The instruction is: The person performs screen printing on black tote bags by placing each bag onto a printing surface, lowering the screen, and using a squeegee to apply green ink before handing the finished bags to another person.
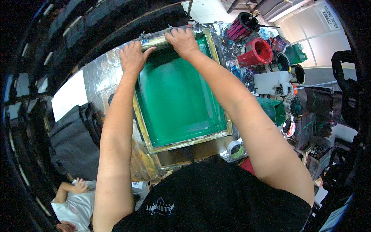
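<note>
A wooden-edged screen printing frame [228,129] with a green mesh [176,100] lies on the stained table in front of me. My arms reach across to its far side. There my left hand [132,58] curls over the pale far bar [155,42] near the left corner, its thumb stretched along the inner side. My right hand [183,42] grips the same bar farther right, fingers bent over it. Dark green shading, perhaps ink, shows on the mesh just below the hands. Small metal clamps [144,37] sit behind the bar.
Right of the frame stand a red bucket [257,52], a pink-streaked black pot [243,27], a white jerrycan [272,82] and a green jerrycan [296,54]. A tape roll [235,148] lies by the near right corner. Black bags [75,139] lie left; another person [77,201] is lower left.
</note>
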Tool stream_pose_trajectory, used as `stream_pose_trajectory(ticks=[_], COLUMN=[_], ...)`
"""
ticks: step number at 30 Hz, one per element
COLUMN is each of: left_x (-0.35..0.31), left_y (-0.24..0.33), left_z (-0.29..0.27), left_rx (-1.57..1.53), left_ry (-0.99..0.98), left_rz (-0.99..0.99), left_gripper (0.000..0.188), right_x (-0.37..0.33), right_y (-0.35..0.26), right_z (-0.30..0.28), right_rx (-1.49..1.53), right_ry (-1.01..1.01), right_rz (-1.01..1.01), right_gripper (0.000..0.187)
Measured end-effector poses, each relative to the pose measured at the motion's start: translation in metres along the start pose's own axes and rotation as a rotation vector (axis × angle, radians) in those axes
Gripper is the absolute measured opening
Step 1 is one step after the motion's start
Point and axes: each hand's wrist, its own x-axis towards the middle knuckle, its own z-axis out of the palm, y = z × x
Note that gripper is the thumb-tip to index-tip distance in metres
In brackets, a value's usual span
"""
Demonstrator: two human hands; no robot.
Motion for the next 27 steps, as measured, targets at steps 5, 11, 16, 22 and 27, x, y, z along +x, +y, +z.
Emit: stream_pose_trajectory(ticks=[5,11,16,22,27], left_x=[-0.032,-0.084,-0.139,-0.206,-0.257], left_y=[0.005,0.023,0.04,0.063,0.081], left_z=[0.0,-0.012,-0.029,-0.06,-0.086], left_rx=[-0.021,-0.021,-0.013,-0.031,-0.054], left_ry=[0.108,0.078,0.058,0.023,0.001], left_rz=[0.053,0.039,0.018,0.01,0.022], left_gripper=[0.062,0.059,0.06,0.058,0.058], right_x=[-0.024,-0.064,-0.11,-0.164,-0.21], right_y=[-0.008,-0.028,-0.052,-0.08,-0.106], right_z=[-0.018,-0.047,-0.08,-0.125,-0.158], right_rx=[0.057,0.006,-0.005,0.022,0.028], right_ry=[-0.027,-0.106,-0.173,-0.229,-0.284], right_rz=[-0.028,-0.033,-0.028,-0.043,-0.025], right_gripper=[0.02,0.018,0.026,0.03,0.03])
